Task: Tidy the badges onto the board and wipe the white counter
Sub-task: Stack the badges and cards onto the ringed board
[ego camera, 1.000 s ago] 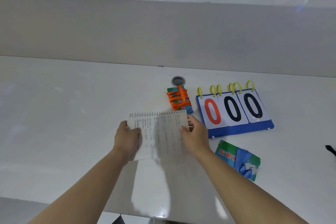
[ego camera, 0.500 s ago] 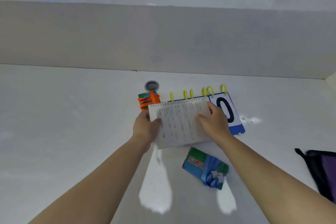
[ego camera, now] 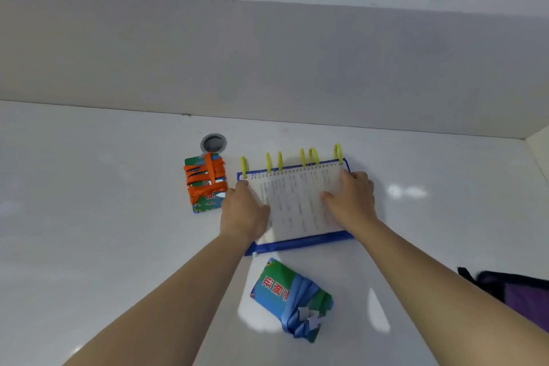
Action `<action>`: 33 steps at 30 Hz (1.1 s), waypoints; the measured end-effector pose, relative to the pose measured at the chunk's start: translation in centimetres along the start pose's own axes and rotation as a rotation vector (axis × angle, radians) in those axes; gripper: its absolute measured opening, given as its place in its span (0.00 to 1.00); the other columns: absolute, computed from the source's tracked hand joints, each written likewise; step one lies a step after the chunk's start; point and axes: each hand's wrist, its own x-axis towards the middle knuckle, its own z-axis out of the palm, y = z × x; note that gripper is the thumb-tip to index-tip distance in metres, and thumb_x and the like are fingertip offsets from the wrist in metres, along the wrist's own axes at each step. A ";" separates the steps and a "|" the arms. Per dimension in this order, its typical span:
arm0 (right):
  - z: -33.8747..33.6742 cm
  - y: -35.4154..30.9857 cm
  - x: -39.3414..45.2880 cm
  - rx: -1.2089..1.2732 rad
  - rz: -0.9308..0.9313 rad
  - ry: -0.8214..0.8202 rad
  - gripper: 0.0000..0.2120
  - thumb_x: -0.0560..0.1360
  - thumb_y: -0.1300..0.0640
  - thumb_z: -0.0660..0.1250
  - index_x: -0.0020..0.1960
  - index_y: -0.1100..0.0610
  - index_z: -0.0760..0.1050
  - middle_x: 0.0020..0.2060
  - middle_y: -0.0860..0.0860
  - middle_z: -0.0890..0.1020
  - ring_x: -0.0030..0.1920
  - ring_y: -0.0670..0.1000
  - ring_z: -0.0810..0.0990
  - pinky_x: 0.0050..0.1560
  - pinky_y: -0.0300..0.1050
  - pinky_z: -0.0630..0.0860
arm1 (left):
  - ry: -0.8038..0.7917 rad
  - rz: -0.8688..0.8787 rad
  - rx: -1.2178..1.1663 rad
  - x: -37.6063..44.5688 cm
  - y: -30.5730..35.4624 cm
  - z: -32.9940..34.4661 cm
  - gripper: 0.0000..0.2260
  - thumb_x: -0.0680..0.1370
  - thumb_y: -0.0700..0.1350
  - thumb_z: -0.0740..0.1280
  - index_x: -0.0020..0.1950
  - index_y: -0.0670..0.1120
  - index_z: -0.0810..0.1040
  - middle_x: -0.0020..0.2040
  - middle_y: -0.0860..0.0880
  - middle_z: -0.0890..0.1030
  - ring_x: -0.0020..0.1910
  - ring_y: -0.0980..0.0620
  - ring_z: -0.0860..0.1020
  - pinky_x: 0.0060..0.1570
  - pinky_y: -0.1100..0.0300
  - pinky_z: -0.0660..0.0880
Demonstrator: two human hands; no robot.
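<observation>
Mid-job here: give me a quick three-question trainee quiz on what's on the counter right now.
1. True or false: both hands, the left hand and the right hand, press on the printed sheet lying over the blue scoreboard.
2. Which strap colour wraps the badge bundle left of the scoreboard? A blue, B orange, C purple.
3. Fill in: the blue-strapped badge bundle lies on the white counter, ____ the scoreboard.

Key: 1 true; 2 B; 3 nearer the person than.
</observation>
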 end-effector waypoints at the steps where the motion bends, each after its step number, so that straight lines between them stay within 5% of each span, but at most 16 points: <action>1: 0.1 0.2 0.1 -0.069 -0.001 0.008 0.22 0.78 0.49 0.70 0.67 0.56 0.71 0.66 0.56 0.68 0.68 0.59 0.66 0.66 0.54 0.70 | 0.012 0.003 0.059 -0.2 0.0 0.2 0.31 0.77 0.47 0.72 0.76 0.45 0.63 0.69 0.42 0.70 0.70 0.41 0.68 0.65 0.47 0.70; 5: 0.4 1.0 0.3 -0.022 0.048 0.011 0.33 0.77 0.45 0.71 0.77 0.53 0.63 0.74 0.57 0.63 0.74 0.60 0.60 0.71 0.57 0.67 | 0.103 -0.031 0.188 -1.0 -0.4 0.2 0.31 0.76 0.53 0.74 0.73 0.47 0.63 0.68 0.42 0.66 0.69 0.40 0.65 0.63 0.45 0.70; 13: 0.8 1.2 -0.2 0.179 0.142 0.002 0.38 0.76 0.47 0.73 0.80 0.53 0.59 0.71 0.58 0.68 0.72 0.61 0.63 0.68 0.59 0.70 | 0.026 -0.131 0.070 -0.3 -1.0 1.0 0.33 0.74 0.54 0.76 0.70 0.43 0.64 0.66 0.41 0.71 0.67 0.40 0.70 0.69 0.46 0.69; 27: 1.9 3.5 -3.4 0.212 0.212 0.130 0.35 0.75 0.45 0.74 0.77 0.51 0.64 0.68 0.57 0.70 0.69 0.60 0.66 0.67 0.56 0.68 | -0.055 0.010 -0.023 0.0 -2.2 1.3 0.26 0.73 0.54 0.77 0.65 0.47 0.73 0.63 0.46 0.78 0.63 0.44 0.75 0.63 0.44 0.76; 33: 1.9 3.2 -4.8 0.088 0.103 0.186 0.32 0.78 0.47 0.71 0.78 0.51 0.63 0.75 0.55 0.64 0.74 0.59 0.61 0.72 0.59 0.62 | -0.067 0.016 -0.102 0.0 -3.1 0.6 0.32 0.77 0.56 0.73 0.76 0.49 0.64 0.67 0.46 0.74 0.67 0.43 0.74 0.64 0.42 0.76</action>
